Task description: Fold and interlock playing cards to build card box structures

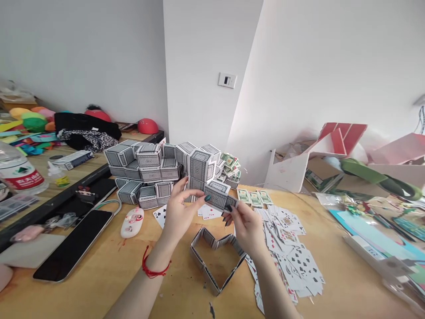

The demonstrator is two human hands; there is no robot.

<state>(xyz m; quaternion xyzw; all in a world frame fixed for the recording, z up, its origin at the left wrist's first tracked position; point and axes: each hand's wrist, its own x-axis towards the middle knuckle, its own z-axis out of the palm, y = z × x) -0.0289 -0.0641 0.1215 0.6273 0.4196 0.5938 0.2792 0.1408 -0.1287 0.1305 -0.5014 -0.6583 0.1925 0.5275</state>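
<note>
Both hands are closed on a small block folded from grey-patterned playing cards [216, 193], held above the table. My left hand [181, 208] grips its left side with thumb and fingers. My right hand [245, 223] pinches its right end. Right behind it stands a tall stack of similar card blocks [198, 170]; whether the held block joins it I cannot tell. More folded card blocks [149, 160] are piled to the left. Below the hands lies a heart-shaped frame of folded cards [207, 274]. Loose playing cards [288, 252] spread beside my right forearm.
On the left are a black phone [75, 248], a white mouse [132, 222], a small glue bottle [58, 175] and a large water bottle [21, 173]. Green card bundles [254, 198] lie behind the loose cards. Boxes and craft scraps [335, 164] crowd the right.
</note>
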